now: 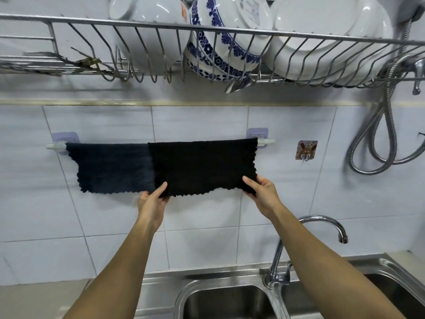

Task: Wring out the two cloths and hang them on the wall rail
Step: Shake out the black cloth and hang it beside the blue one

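Left hand (pixel 150 200), right hand (pixel 261 192) pinch black cloth (pixel 202 166) bottom corners.

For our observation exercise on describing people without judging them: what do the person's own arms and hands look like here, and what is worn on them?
Both forearms are bare up to the bottom edge of the picture, with no sleeves showing. The left hand and right hand wear no gloves, and no rings, watch, bracelets or markings can be seen. The fingernails that show look short and unpainted.

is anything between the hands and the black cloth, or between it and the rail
Nothing visible. The left hand and right hand already pinch the black cloth at its lower corners, and it hangs over the wall rail beside the navy cloth.
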